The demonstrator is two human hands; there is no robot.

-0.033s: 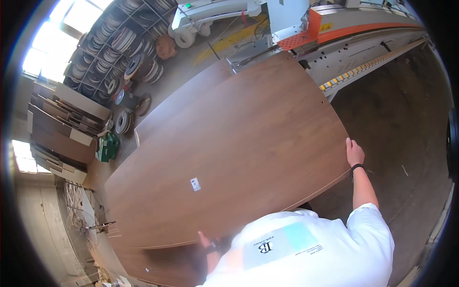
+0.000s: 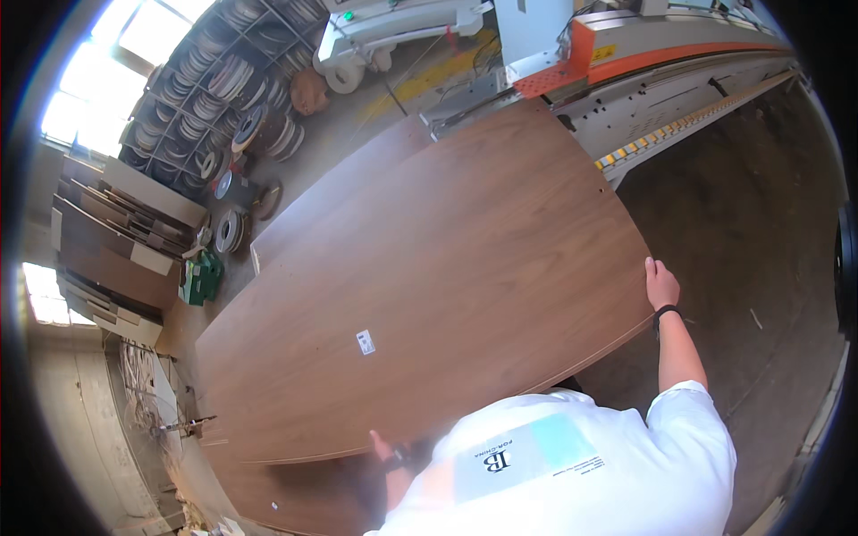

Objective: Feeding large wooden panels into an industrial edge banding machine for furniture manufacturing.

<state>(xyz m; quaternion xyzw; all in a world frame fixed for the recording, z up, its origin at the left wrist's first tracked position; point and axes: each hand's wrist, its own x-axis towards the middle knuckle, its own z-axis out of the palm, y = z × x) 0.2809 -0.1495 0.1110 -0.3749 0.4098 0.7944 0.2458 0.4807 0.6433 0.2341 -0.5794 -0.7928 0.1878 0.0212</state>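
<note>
A large brown wood-grain panel [image 2: 465, 268] lies across the middle of the view, with a small white label [image 2: 365, 342] on its face. My right hand [image 2: 662, 284], a dark band at its wrist, is closed round the panel's right edge near the corner. At the near edge, my left hand [image 2: 386, 449] also holds the panel; a digit rests over the top while the other fingers are largely hidden. Below the near edge, another brown board [image 2: 304, 496] shows beside my left arm.
Another brown panel [image 2: 357, 188] extends beyond the far edge. A machine with an orange guard [image 2: 572, 67] and a roller rail [image 2: 648, 147] stands at the far right. Edge-banding reels fill a rack [image 2: 201, 85] at far left, near leaning boards [image 2: 116, 232] and a green box [image 2: 201, 277].
</note>
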